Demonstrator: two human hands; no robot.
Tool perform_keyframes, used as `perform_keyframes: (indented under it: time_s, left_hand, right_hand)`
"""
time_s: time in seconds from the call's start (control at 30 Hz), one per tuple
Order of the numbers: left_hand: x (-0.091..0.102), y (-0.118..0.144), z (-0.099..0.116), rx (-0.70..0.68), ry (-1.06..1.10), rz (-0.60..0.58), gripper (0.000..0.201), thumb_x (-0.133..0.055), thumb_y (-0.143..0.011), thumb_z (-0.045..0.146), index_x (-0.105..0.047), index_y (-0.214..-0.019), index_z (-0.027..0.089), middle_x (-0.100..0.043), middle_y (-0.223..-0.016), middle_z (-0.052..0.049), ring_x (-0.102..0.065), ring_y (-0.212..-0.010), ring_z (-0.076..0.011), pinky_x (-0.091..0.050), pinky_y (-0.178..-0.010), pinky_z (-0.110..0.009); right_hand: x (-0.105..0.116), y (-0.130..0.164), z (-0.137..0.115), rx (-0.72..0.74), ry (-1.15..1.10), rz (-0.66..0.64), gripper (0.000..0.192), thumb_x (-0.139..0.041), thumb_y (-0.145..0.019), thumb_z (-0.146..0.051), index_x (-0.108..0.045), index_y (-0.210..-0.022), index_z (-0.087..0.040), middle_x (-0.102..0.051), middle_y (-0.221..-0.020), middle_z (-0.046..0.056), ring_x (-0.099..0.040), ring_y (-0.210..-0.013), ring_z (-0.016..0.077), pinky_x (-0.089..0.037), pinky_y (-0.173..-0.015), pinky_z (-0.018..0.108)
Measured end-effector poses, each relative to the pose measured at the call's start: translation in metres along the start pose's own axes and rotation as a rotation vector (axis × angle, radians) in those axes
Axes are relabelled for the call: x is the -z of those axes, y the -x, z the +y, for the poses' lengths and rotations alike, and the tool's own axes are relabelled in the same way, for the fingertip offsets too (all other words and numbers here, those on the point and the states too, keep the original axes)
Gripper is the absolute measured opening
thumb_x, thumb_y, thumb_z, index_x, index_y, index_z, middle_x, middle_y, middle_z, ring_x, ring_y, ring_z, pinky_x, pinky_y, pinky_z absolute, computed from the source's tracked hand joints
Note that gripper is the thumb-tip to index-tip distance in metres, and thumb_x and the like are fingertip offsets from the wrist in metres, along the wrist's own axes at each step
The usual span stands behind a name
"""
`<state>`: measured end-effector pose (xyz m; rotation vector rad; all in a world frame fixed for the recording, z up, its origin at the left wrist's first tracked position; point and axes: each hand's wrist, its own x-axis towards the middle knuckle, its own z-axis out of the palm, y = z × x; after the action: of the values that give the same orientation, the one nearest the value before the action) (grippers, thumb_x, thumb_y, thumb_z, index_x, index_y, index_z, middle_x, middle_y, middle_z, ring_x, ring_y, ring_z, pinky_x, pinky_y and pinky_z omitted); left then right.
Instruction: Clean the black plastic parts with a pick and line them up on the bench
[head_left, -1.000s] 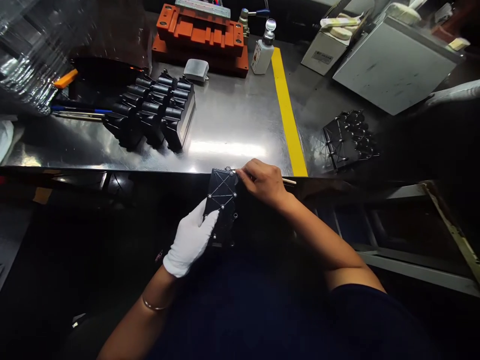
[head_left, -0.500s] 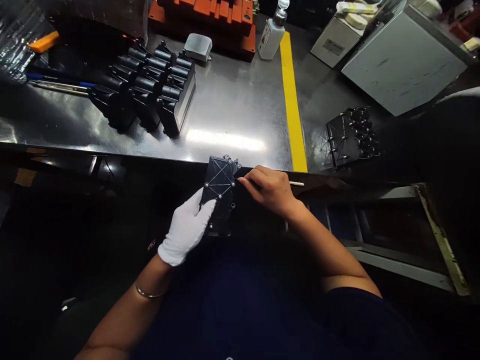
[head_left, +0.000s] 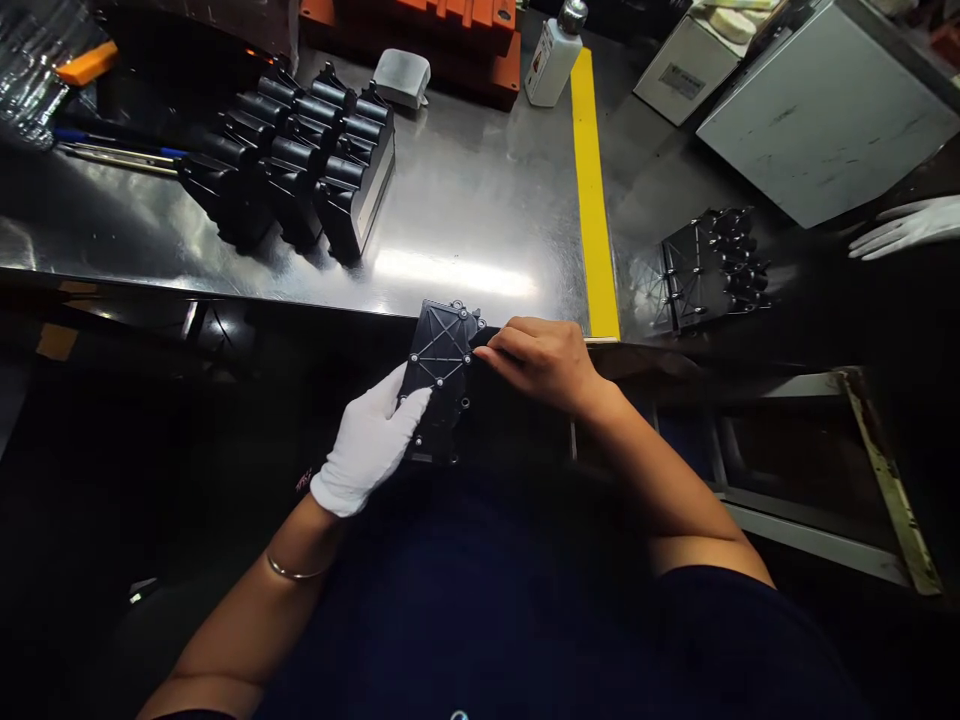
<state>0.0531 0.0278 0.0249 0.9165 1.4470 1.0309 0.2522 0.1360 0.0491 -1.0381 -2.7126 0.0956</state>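
The steel bench (head_left: 465,215) carries a grey box (head_left: 825,110) at its far right corner and a cluster of black housings (head_left: 300,170) toward the far left. A yellow stripe (head_left: 592,190) crosses it. At the near edge, the gloved left hand (head_left: 367,450) grips a black ribbed plate (head_left: 441,372) from below — the bare right hand (head_left: 544,360) pinches closed at the plate's right edge; a thin stick (head_left: 600,341) shows just behind it. A co-worker's gloved hand (head_left: 904,228) rests at the far right.
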Motion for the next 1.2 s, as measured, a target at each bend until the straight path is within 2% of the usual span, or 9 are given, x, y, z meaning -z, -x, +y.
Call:
perform_keyframes:
  time_s: [0.2, 0.33, 0.6, 0.83, 1.2]
  left_hand:
    - [0.002, -0.002, 0.005, 0.019, -0.018, -0.02, 0.046, -0.062, -0.083, 0.04, -0.063, -0.126, 0.024, -0.07, -0.12, -0.002, -0.063, -0.112, -0.0247, -0.047, -0.098, -0.03]
    - [0.002, -0.002, 0.005, 0.01, -0.02, -0.023, 0.046, -0.061, -0.084, 0.04, -0.062, -0.127, 0.022, -0.069, -0.122, -0.002, -0.063, -0.113, -0.0251, -0.047, -0.099, -0.03]
    - [0.002, -0.001, 0.001, -0.004, -0.063, 0.013, 0.05, -0.061, -0.084, 0.045, -0.061, -0.129, 0.021, -0.07, -0.12, -0.004, -0.064, -0.112, -0.0259, -0.049, -0.098, -0.033]
    - [0.003, -0.002, -0.001, -0.017, -0.055, 0.004, 0.049, -0.061, -0.085, 0.045, -0.062, -0.128, 0.022, -0.069, -0.122, -0.004, -0.063, -0.113, -0.0255, -0.048, -0.098, -0.032]
    - [0.003, -0.002, 0.0, -0.022, -0.073, 0.006, 0.047, -0.062, -0.085, 0.044, -0.062, -0.127, 0.022, -0.07, -0.121, -0.003, -0.063, -0.113, -0.0247, -0.048, -0.098, -0.03]
  right_hand:
    - [-0.002, 0.0, 0.001, -0.013, -0.031, 0.023, 0.038, -0.046, -0.096, -0.041, -0.065, -0.073, -0.018, -0.066, -0.07, 0.004, -0.056, -0.062, 0.0125, -0.027, -0.053, 0.027]
    - [-0.003, 0.001, 0.0, -0.001, -0.048, 0.043, 0.037, -0.047, -0.096, -0.041, -0.066, -0.073, -0.018, -0.067, -0.069, 0.003, -0.057, -0.061, 0.0119, -0.028, -0.053, 0.026]
    - [-0.016, 0.008, -0.005, -0.081, -0.106, 0.19, 0.035, -0.052, -0.094, -0.038, -0.064, -0.069, -0.017, -0.066, -0.064, 0.003, -0.058, -0.057, 0.011, -0.032, -0.052, 0.024]
    - [-0.019, 0.012, -0.006, -0.111, -0.149, 0.255, 0.031, -0.055, -0.092, -0.036, -0.064, -0.069, -0.017, -0.067, -0.064, 0.003, -0.059, -0.056, 0.0113, -0.036, -0.053, 0.024]
    - [-0.022, 0.016, -0.007, -0.168, -0.264, 0.245, 0.029, -0.057, -0.091, -0.036, -0.066, -0.07, -0.018, -0.069, -0.065, 0.004, -0.062, -0.058, 0.0123, -0.041, -0.056, 0.024]
